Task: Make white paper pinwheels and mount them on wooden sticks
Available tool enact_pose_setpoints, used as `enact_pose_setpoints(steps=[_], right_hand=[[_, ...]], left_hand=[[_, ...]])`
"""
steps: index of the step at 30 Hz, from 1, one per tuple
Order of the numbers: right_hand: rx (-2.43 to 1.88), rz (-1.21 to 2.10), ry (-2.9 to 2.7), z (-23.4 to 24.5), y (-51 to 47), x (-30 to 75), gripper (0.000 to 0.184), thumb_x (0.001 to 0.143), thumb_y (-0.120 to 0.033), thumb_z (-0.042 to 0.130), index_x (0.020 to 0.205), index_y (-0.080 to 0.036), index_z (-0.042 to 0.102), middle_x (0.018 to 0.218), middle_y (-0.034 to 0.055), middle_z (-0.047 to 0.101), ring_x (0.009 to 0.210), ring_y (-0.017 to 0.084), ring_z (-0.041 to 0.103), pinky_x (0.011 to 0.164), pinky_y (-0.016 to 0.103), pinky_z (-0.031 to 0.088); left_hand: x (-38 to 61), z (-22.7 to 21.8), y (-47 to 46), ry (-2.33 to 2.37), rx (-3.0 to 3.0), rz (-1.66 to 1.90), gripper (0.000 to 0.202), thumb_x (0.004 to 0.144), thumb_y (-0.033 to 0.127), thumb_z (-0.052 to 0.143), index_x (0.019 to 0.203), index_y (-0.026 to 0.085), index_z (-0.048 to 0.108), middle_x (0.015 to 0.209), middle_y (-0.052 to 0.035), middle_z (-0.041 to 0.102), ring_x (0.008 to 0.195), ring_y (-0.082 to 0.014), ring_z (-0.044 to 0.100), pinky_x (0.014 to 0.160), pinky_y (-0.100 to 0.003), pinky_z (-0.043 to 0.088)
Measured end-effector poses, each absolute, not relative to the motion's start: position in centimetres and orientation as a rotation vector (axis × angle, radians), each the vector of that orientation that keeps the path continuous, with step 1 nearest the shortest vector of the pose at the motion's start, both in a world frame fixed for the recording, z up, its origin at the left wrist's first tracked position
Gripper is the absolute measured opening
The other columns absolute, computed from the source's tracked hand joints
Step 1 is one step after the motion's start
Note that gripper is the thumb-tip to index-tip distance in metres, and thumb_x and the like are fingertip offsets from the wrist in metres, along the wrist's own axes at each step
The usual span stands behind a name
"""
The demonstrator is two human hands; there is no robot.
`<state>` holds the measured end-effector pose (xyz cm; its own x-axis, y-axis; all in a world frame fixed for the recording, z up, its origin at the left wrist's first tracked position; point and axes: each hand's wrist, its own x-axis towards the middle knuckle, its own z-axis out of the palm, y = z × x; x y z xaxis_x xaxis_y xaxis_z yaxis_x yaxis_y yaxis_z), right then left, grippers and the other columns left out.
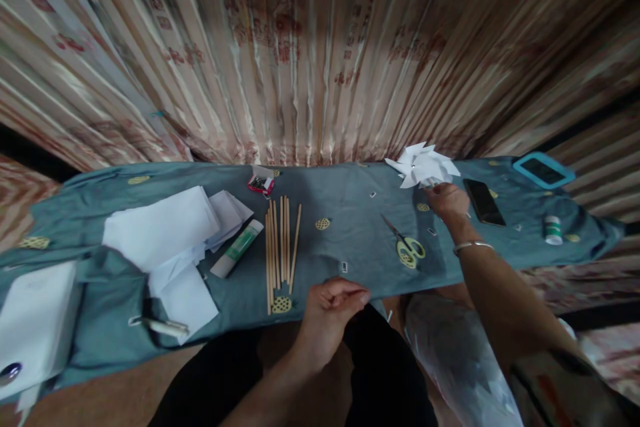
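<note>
My right hand (449, 202) reaches out to the far right of the blue-grey cloth (350, 213) and is closed on a white paper pinwheel (423, 165), which stands against the curtain. A thin bangle circles that wrist. My left hand (330, 313) hovers at the cloth's near edge with fingers curled loosely toward the thumb; what it holds, if anything, is too small to name. Several thin wooden sticks (281, 247) lie side by side just left of it. Yellow-handled scissors (407, 247) lie between my two hands.
White paper sheets (165, 233) and a glue stick (237, 248) lie at the left, a small red box of pins (260, 183) behind the sticks. A dark phone (483, 201), a small white-green bottle (553, 229) and a teal-framed device (543, 170) sit at the right. A pleated curtain (300, 47) hangs behind.
</note>
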<state>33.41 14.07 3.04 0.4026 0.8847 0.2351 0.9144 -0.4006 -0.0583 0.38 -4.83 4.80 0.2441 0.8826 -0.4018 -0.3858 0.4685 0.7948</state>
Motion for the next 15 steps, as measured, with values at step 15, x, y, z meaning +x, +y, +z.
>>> enact_pose_setpoints(steps=[15], right_hand=[[-1.689,-0.033,-2.072,-3.3,7.8,10.4,0.046,0.095,-0.035,0.039,0.127,-0.009,0.059,0.135,0.0204,0.058,0.123,0.035,0.051,0.097,0.05,0.044]], left_hand=[[-1.3,6.5,-4.8,0.91,0.615,1.076,0.047,0.053,0.059,0.08,0.05,0.015,0.064,0.054,-0.0014,0.06,0.055,-0.0112,0.052,0.063,-0.027,0.045]])
